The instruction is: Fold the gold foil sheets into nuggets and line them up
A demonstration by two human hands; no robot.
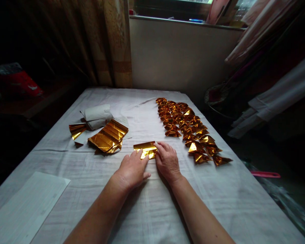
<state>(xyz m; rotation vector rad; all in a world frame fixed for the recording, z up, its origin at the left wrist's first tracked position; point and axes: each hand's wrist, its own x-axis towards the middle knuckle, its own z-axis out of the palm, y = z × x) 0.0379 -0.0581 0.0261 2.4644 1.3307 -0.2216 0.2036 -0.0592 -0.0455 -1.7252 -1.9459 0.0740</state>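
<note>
A small sheet of gold foil paper [145, 146] lies in front of me on the cloth-covered table, with a crease along its far side. My left hand [133, 168] rests flat over its near left part, fingers spread and thumb out to the right. At the right edge, my right hand [167, 161] has its fingers close together, gripping the paper's side. Left of the hands is a stack of creased gold foil sheets [108, 136]. On the right stand several folded gold foil ingots [179, 118] in rows.
Behind the foil stack lies a rolled whitish paper bundle [98, 113], beside a loose gold piece [77, 129]. A pale sheet [30, 206] covers the table's near left corner. Clothes [284, 91] hang at the right, and a pink handle [265, 174] shows beyond the right edge.
</note>
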